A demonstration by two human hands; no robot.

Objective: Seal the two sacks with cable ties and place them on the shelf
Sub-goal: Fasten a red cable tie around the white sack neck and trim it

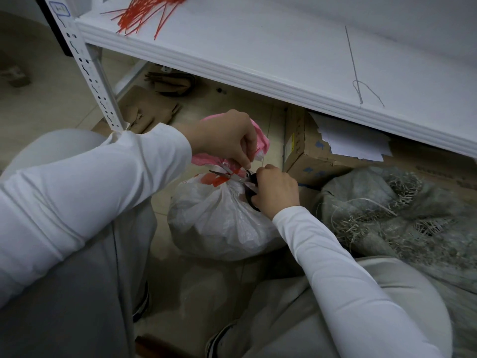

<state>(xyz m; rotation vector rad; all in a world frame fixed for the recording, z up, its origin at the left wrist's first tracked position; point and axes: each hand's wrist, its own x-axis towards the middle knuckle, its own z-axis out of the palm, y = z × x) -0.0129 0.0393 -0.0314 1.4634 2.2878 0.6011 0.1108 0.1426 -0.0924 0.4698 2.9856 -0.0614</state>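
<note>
1. Nearest the camera, the person's grey-clad knees [77, 293] frame the work from both sides. White sleeves reach forward between them.
2. The white sack [219, 218], with a pink top, stands on the floor between the knees. Its mouth is gathered into a tight neck.
3. The right hand [275, 191] has its fingers curled through the black handles of the scissors [228, 175]. The blades lie across the neck, slightly parted.
4. The left hand [227, 136] hangs over the pink top. Its thumb and forefinger pinch something thin just above the blades, probably the loose end of the red tie [236, 171].
5. My reading is that this sack is already cinched and the tie's tail is about to be trimmed.
6. To the right, well apart from the hands, the grey sack [400, 210] slumps open with straw-like fibres spilling out. No tie shows on it, so it still needs sealing.
7. A cardboard box [304, 151] sits under the shelf [258, 47] behind the sacks. Both sacks are still on the floor and have yet to be lifted up.
8. Farthest off, spare ties [144, 14] lie in a red heap on the shelf's left end.
9. The tie's lock is hidden by fingers and blades. Red patches near the neck may be print rather than tie, and the grey sack is cut off at the right edge.
</note>
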